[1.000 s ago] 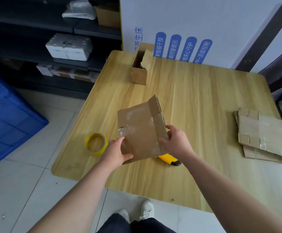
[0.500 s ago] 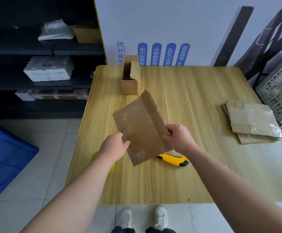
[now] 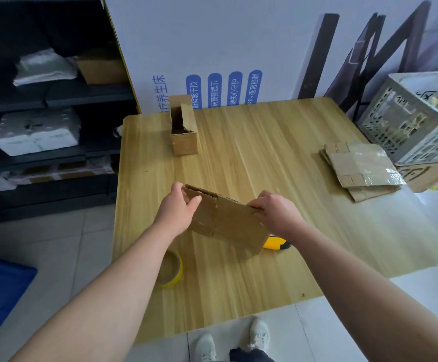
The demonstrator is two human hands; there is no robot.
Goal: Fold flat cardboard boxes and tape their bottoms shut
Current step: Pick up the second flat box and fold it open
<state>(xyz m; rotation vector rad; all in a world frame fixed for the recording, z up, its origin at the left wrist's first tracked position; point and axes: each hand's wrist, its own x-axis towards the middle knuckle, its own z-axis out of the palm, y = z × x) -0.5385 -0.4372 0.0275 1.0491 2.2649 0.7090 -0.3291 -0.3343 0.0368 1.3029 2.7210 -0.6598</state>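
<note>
Cardboard box (image 3: pixel 225 223) flat, held above bench (image 3: pixel 264 152), near front edge. Our left hand (image 3: pixel 178 207) pinches left end, right hand (image 3: pixel 275 212) pinches right end; both grips closed on it. We judge this piece early: not yet opened, bottom untaped. Tape roll (image 3: pixel 172 270) and yellow cutter (image 3: pixel 275 242) lie beneath. Erected box (image 3: pixel 184 134) stands far back; flat stack (image 3: pixel 361 168) waits at right.

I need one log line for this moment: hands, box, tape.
left hand: grips flat box, left end | right hand: grips its right end | flat box: not yet opened | tape roll: on table, under left forearm
</note>
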